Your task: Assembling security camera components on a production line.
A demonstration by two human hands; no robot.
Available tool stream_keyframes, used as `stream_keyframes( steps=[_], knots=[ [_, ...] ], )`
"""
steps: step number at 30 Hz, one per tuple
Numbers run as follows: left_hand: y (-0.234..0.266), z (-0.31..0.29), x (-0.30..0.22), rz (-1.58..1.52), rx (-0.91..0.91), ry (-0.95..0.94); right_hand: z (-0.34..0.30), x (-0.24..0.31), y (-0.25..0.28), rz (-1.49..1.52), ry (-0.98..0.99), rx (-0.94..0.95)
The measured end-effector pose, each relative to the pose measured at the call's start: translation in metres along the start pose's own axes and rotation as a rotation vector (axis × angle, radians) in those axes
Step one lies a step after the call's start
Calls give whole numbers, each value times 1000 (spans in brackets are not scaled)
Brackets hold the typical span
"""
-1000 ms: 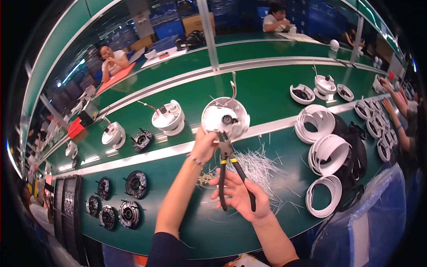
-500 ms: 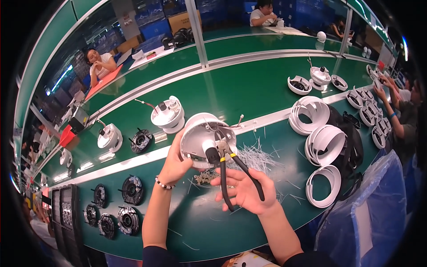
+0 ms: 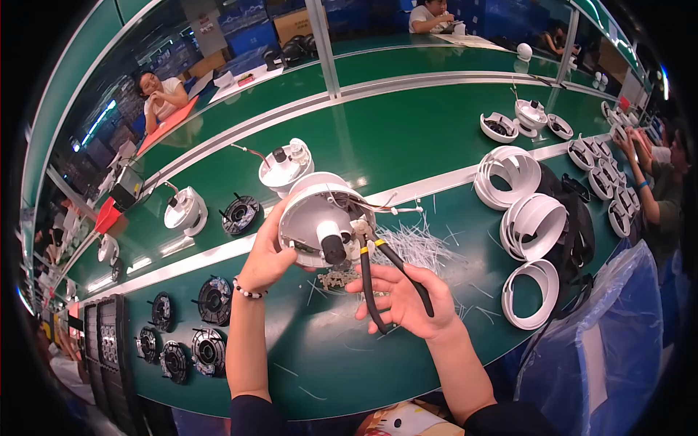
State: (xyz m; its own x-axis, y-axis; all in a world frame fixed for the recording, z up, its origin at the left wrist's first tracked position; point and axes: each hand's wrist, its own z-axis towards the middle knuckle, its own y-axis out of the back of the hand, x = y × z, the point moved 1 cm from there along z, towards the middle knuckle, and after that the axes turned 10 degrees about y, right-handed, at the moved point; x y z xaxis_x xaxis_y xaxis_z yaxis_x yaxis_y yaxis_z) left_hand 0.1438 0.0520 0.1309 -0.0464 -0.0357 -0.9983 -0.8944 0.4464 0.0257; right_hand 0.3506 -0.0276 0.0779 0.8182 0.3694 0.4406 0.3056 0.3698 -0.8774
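Note:
My left hand (image 3: 265, 254) grips the left side of a white dome-camera housing (image 3: 304, 218), its open side facing me. Inside it show a white post with a black cylinder (image 3: 334, 248) and some wires. My right hand (image 3: 414, 301) holds a pair of cutting pliers (image 3: 363, 251) with black handles and yellow bands. The handles lie spread across the palm and fingers. The plier jaws are at the housing's right inner edge, and what lies between them is hard to make out. A thin cable with a small white connector (image 3: 418, 206) sticks out to the right.
Beneath lie clipped white tie strips (image 3: 418, 247) and small beige pieces (image 3: 336, 279). Black round parts (image 3: 215, 300) and a black crate (image 3: 109, 341) are at left, stacked white rings (image 3: 534, 225) at right. A green belt (image 3: 407, 138) carries similar housings; co-workers sit beyond.
The held housing has moved a little left and turned slightly, showing more cable on its right. The pliers stay nearly in place. Units on the belt have shifted a little to the right.

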Motion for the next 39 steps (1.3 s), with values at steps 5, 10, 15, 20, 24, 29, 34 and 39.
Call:
stream_keyframes(
  steps=[5, 10, 15, 20, 24, 29, 34, 39],
  knots=[
    [2, -4, -5, 47, 19, 19, 0, -1, -11, -274, 19, -81],
    [8, -5, -2, 28, 13, 42, 1, -4, -12, -513, 42, -144],
    [14, -5, 1, -7, -43, 30, 2, -7, -11, -481, 40, -148],
    [17, -6, -1, -20, -73, 30, 1, -9, -12, -524, 24, -152],
    [14, -10, -3, 9, -41, 19, 2, -10, -11, -442, 37, -129],
    [9, -10, -3, 9, -21, 27, 2, -7, -12, -427, 47, -112],
    [5, -12, -5, 68, 38, 81, 2, -8, -13, -412, 74, -136],
    [5, -6, 1, 64, 29, 38, 1, -9, -10, -354, 123, -184]
  ],
)
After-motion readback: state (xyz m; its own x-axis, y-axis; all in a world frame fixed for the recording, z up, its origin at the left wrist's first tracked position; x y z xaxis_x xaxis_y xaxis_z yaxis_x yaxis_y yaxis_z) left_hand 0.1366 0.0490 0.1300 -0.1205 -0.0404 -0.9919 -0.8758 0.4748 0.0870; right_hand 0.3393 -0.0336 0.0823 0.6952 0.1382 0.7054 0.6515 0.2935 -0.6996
